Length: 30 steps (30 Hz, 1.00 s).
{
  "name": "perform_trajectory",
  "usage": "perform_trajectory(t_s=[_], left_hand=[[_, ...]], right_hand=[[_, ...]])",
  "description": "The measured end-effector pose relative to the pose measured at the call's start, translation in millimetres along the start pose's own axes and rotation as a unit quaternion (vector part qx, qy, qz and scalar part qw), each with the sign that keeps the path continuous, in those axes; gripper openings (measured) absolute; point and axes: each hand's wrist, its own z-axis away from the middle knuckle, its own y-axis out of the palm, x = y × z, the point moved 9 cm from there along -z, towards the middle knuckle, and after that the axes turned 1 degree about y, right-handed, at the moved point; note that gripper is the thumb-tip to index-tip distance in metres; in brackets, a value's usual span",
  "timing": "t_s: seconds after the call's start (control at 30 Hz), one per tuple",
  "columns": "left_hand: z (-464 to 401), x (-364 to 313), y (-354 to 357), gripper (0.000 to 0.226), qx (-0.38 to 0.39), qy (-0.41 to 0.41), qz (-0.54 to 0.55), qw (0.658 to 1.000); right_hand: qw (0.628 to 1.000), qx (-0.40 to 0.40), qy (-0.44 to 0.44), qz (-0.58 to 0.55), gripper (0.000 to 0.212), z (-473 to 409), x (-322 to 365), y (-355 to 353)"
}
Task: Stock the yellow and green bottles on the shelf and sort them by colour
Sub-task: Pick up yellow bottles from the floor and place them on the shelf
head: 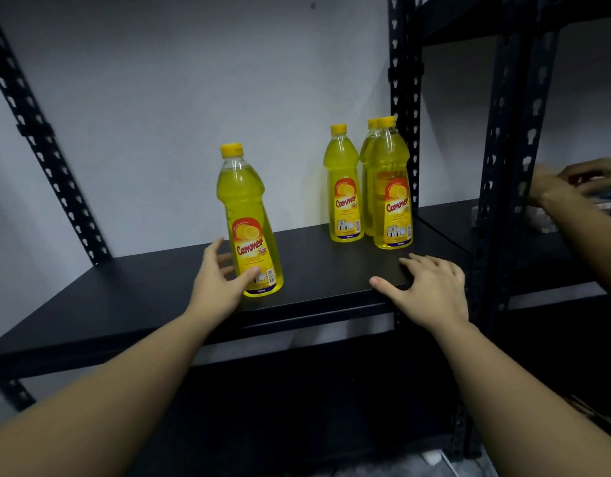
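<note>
A flat black metal shelf stands against a plain grey wall. At 3 o'clock on the shelf, three yellow plastic bottles with yellow caps stand close together: one in front, one just behind it, one to their left. A fourth yellow bottle stands alone near the front edge, at 9 o'clock from the group. The person's left hand curls loosely around its bottom, thumb on the label. The right hand lies flat on the shelf edge, fingers spread, holding nothing. At far 3 o'clock another person's hands work on the next rack. Four yellow bottles are up. No green ones show yet, so that part looks left to do.
</note>
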Motion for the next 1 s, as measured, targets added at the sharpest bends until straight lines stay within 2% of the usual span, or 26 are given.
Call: perform_trajectory(t_s=[0.07,0.17,0.4,0.73,1.0], left_hand=[[-3.2,-2.4,5.6,0.080,0.035,0.004,0.029,0.999],[-4.9,-6.1,13.2,0.074,0.042,0.014,0.054,0.998],[-13.3,-19.4,63.1,0.087,0.080,0.024,0.056,0.995],[-27.9,-57.6,156.8,0.090,0.109,0.054,0.029,0.992],[-43.9,-66.9,194.3,0.091,0.103,0.061,-0.003,0.993]], right_hand=[[0.999,-0.036,0.004,-0.026,0.108,7.8,-1.0,-1.0],[0.994,-0.082,0.019,-0.067,0.104,18.4,-2.5,3.7],[0.985,-0.128,0.018,-0.118,0.101,23.6,-6.5,7.0],[0.980,-0.151,-0.003,-0.132,0.094,23.4,-9.6,10.0],[0.976,-0.162,-0.016,-0.147,0.089,23.4,-10.8,11.1]])
